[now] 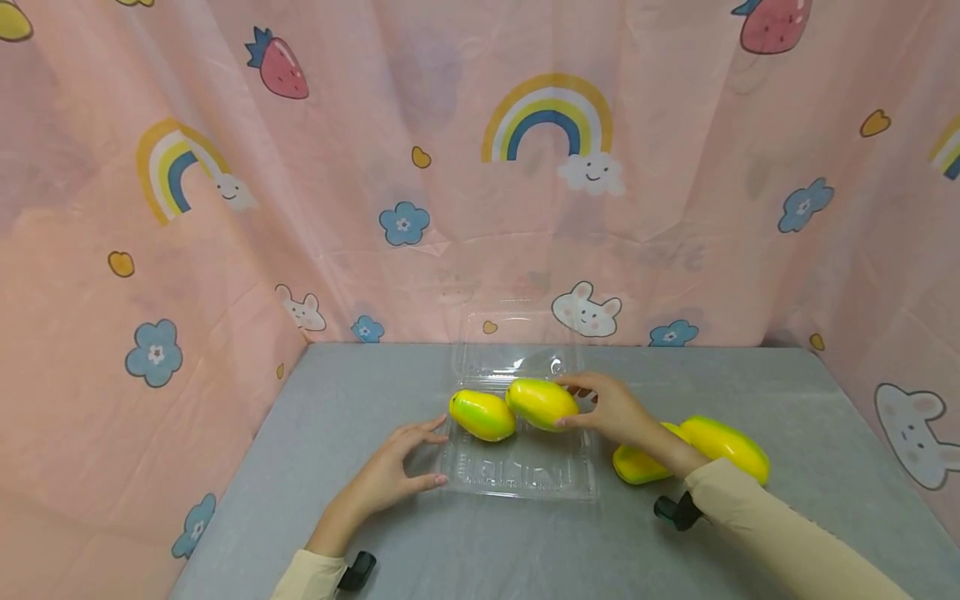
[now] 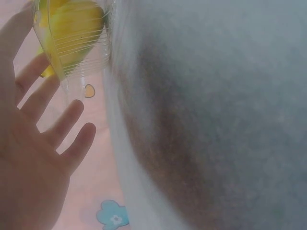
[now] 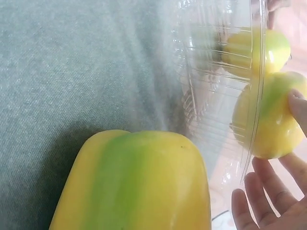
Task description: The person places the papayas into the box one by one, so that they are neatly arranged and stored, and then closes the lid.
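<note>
A clear plastic clamshell box (image 1: 517, 482) lies with its lid (image 1: 517, 342) raised behind it. One yellow-green papaya (image 1: 483, 416) rests in its left side. My right hand (image 1: 617, 410) holds a second papaya (image 1: 542, 404) at its right end, thumb in front and fingers behind, over the box's right half. The right wrist view shows the thumb pressed on this held papaya (image 3: 276, 122). My left hand (image 1: 393, 468) is at the box's left wall, fingers spread and fairly straight. In the left wrist view its fingertips (image 2: 52, 84) are by the clear wall.
Two more papayas lie on the grey table (image 1: 712, 375) right of the box, a near one (image 1: 637, 467) and a longer one (image 1: 726, 448), under my right forearm. A pink patterned curtain (image 1: 465, 250) stands behind the table and along both sides.
</note>
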Motion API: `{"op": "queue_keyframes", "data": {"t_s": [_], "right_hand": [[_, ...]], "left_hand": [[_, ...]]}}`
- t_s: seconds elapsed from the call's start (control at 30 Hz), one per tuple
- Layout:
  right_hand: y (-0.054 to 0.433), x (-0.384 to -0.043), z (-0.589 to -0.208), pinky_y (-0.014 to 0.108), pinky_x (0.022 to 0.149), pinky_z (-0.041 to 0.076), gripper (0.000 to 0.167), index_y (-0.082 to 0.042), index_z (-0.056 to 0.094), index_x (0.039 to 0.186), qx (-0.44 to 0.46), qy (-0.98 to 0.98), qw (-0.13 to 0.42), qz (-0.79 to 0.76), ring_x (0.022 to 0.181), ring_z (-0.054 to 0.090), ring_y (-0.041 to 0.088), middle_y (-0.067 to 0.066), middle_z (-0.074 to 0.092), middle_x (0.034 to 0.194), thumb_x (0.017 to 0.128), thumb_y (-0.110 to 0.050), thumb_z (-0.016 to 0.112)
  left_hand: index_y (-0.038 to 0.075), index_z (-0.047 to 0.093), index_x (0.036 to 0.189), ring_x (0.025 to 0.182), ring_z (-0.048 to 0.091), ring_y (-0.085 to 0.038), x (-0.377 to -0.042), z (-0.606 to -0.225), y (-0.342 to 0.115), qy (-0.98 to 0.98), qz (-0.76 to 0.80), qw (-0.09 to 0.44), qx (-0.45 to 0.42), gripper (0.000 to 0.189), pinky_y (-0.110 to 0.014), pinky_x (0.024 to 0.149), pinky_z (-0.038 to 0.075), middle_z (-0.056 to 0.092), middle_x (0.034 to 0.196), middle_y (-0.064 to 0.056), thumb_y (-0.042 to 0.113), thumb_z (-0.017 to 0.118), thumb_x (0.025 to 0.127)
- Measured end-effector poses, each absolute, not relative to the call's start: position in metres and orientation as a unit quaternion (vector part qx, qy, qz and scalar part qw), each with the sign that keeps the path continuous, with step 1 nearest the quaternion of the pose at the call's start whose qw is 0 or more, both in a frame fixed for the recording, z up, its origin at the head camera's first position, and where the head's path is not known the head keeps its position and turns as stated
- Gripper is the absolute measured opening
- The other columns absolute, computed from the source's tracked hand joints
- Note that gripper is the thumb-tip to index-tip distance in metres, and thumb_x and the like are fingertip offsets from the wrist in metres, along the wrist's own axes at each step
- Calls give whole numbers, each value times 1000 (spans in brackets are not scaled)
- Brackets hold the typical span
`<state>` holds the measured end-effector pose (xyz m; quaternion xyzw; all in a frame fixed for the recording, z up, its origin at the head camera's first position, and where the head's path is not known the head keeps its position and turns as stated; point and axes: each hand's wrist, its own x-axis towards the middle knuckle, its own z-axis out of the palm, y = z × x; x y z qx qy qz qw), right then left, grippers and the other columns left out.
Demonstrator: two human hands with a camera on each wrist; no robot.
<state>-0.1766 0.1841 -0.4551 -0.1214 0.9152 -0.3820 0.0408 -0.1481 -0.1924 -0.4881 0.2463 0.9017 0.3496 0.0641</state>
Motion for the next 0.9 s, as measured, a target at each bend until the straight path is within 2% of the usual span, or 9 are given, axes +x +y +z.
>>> {"op": "queue_keyframes", "data": {"t_s": [0.23,0.53,0.73,0.9], "right_hand": [[184,-177,-459,50,95,52,66,-20,62,134,-131,920,34,-367,113,57,29,3,68,125,75,-43,84],[181,-176,-462,45,92,52,66,-21,64,131,-133,926,22,-352,110,53,23,1,69,120,73,-43,86],[180,-177,-464,43,89,52,67,-21,64,131,-135,932,17,-335,109,53,25,2,68,118,73,-44,86],[180,-176,-464,48,93,50,65,-22,64,131,-134,938,16,-320,111,51,24,2,68,117,72,-42,86]], "left_hand": [[24,63,131,143,41,-21,-149,-487,-192,900,350,64,250,59,-54,117,36,39,157,18,36,84,78],[24,63,131,142,41,-20,-149,-488,-193,900,350,62,254,59,-53,117,37,40,157,18,37,83,78],[23,63,131,142,41,-21,-148,-488,-193,898,353,60,256,59,-54,116,37,40,157,17,37,83,78],[23,63,131,141,43,-21,-148,-488,-192,897,352,51,262,59,-54,115,39,41,157,15,38,83,78]]}}
